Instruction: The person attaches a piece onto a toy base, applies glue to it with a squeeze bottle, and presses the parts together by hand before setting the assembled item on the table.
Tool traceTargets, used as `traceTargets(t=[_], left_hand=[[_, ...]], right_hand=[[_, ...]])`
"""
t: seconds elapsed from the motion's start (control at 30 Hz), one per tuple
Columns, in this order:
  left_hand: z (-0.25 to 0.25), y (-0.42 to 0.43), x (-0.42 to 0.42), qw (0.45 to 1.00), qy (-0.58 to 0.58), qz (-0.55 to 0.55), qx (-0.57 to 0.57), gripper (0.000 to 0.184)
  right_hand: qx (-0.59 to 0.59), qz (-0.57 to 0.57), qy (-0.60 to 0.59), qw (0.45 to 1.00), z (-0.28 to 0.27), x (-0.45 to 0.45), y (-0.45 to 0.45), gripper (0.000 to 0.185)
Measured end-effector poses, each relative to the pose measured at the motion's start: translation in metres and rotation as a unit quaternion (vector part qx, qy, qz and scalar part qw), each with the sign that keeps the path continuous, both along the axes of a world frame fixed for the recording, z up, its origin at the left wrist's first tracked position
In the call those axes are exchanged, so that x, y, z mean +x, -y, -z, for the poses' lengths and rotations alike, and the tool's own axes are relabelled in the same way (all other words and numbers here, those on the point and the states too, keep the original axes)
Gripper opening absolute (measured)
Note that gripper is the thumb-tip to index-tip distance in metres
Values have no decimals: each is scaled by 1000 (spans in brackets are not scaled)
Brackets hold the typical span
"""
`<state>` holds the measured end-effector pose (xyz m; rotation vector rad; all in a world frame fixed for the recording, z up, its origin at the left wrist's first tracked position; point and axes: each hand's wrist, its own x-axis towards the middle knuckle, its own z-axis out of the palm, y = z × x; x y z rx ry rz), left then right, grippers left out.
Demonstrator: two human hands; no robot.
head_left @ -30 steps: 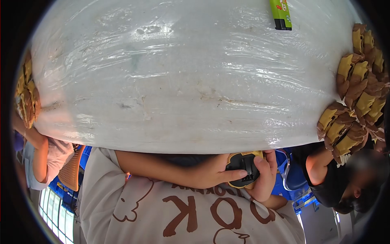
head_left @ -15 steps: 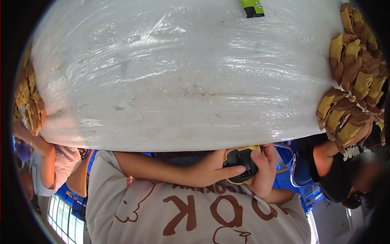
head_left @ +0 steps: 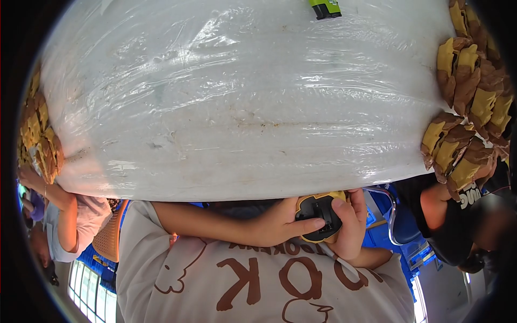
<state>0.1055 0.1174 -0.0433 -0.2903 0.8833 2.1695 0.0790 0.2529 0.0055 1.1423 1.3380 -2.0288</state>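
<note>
Below the table's near edge, both of my hands hold a small rounded piece with a yellow rim and a black recessed face [head_left: 311, 209]. My left hand [head_left: 283, 222] grips it from the left, its thumb lying across the black face near the central slot. From the right, my right hand [head_left: 351, 223] is closed around the piece, with the thumb on its upper right part. Some of the fingers are hidden behind it. The piece is in front of my printed light shirt [head_left: 258, 280].
Plastic film covers the white table [head_left: 215, 151]. A green object with a black end [head_left: 326, 8] lies at the far side. Yellow-and-brown pieces are heaped at the right [head_left: 468, 102] and left [head_left: 40, 137]. One person sits on each side, arms near the heaps.
The view has shifted slightly, so the green object appears a little farther left and higher. My hands keep the same hold on the piece.
</note>
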Motion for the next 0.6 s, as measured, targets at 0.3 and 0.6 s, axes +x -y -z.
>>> traceTargets(t=[0.3,0.6], left_hand=[[4,0,1,1000,-14,15,-1,57],[2,2,-2,1000,-5,16,13,59]], right_hand=[[28,-25,-10,999,3,4,-1,34],[38,-38,-9,999,2,5,-2,38]])
